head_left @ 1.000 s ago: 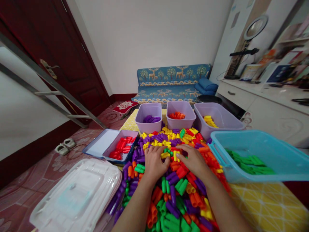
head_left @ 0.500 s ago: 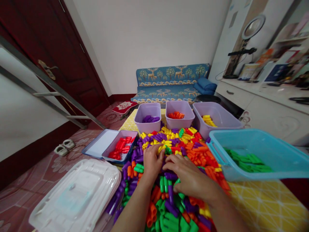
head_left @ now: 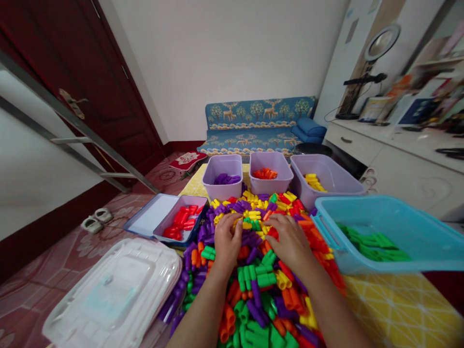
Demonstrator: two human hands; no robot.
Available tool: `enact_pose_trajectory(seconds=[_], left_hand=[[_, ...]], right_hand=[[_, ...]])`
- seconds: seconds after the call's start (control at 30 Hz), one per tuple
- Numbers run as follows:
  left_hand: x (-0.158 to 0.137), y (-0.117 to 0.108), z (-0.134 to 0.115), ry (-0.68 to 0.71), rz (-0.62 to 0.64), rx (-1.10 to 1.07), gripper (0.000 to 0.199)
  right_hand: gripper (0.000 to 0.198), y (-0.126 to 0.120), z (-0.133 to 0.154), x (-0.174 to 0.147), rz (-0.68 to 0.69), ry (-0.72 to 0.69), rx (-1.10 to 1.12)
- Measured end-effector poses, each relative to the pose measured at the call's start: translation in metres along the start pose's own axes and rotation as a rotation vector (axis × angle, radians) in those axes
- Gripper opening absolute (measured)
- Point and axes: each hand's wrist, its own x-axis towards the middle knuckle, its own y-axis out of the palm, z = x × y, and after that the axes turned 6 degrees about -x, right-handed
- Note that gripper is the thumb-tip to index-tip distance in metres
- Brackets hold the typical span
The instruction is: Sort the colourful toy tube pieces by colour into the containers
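A heap of plastic tube-shaped building pieces (head_left: 257, 278) in purple, green, yellow, orange and red spreads between my forearms. My left hand (head_left: 227, 239) rests over the middle of the heap with its fingers curled. Yellow shows between the thumb and fingers, where they close on a yellow plastic piece (head_left: 238, 223), partly hidden. My right hand (head_left: 290, 241) reaches over the heap's right part, thumb and fingers apart. Its fingertips are close to an orange piece (head_left: 267, 215) and red ones; nothing shows clearly gripped there. Green joined pieces (head_left: 266, 279) lie nearer, between my wrists.
Lilac bins hold purple (head_left: 226, 179), orange (head_left: 265, 174) and yellow pieces (head_left: 314, 182). A blue bin (head_left: 387, 208) at right holds green ones. An open case (head_left: 155, 232) at left holds red ones. A white lid (head_left: 116, 290) lies front left. A sofa (head_left: 253, 125) stands behind.
My right hand has moved right, away from my left hand, uncovering green, yellow and orange pieces in the middle of the heap. My left hand has barely moved.
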Motion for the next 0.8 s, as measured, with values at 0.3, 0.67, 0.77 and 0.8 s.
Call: enact_pose_trajectory(seconds=[0.3, 0.67, 0.77, 0.8], left_hand=[[0.001, -0.001, -0.005, -0.026, 0.029, -0.041, 0.019], [0.000, 0.000, 0.000, -0.016, 0.074, 0.017, 0.017], [-0.002, 0.001, -0.002, -0.014, 0.113, -0.026, 0.018], [-0.002, 0.002, -0.003, -0.018, 0.131, -0.062, 0.020]], right_hand=[[0.051, 0.013, 0.022, -0.009, 0.170, -0.188, 0.073], [0.021, 0.023, 0.011, 0.003, -0.028, 0.139, 0.170], [0.032, 0.028, 0.004, 0.006, -0.075, 0.210, 0.601], [0.037, 0.029, 0.002, 0.007, -0.078, 0.218, 0.737]])
